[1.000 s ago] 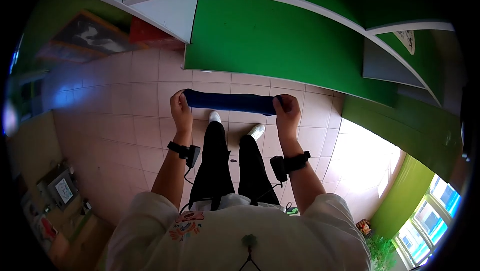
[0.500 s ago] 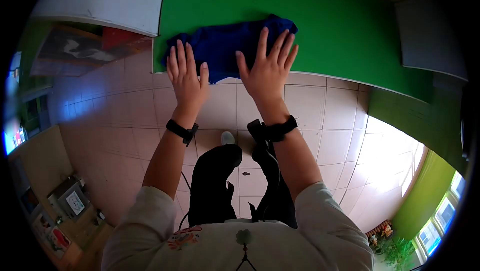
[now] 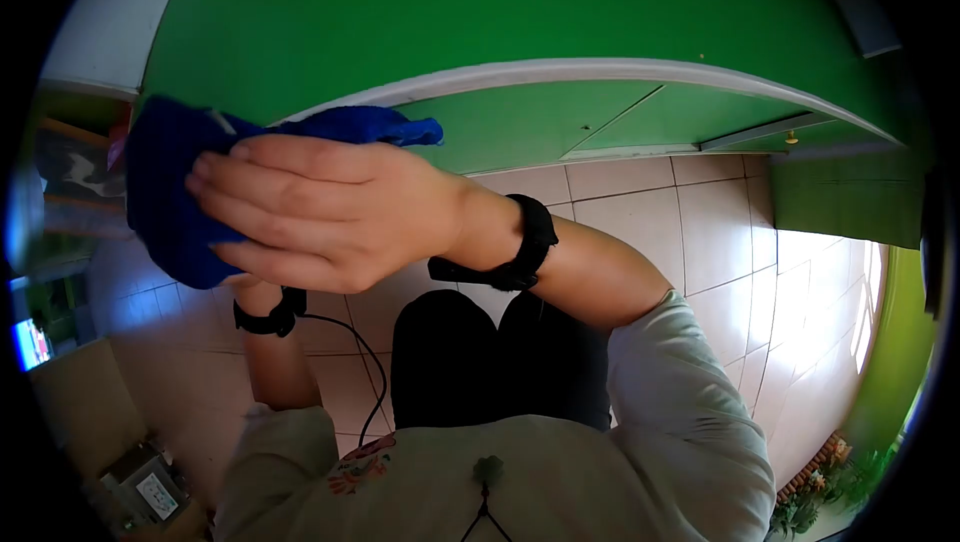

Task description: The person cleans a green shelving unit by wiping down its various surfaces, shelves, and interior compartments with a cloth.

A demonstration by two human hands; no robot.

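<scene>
A dark blue cloth [image 3: 165,182] is bunched up at the left, in front of the green tabletop's near edge, with one end [image 3: 375,125] trailing to the right. My right hand [image 3: 310,207] reaches across my body and lies over it, fingers together and curled onto the fabric. Beneath the cloth and my right hand is my left hand [image 3: 255,294]. Only its heel near the wrist shows; its fingers are hidden. Black bands with small boxes circle both wrists.
The green tabletop [image 3: 480,2] has a pale rim, with a green panel [image 3: 520,122] below it. A white surface [image 3: 105,17] adjoins it at the left. A black cable [image 3: 375,362] hangs by my left arm. Pale floor tiles [image 3: 625,192] lie below.
Both hands were spread flat on the cloth on the tabletop. The cloth is now gathered and lifted toward the left, with my right hand crossed over it and my left hand underneath.
</scene>
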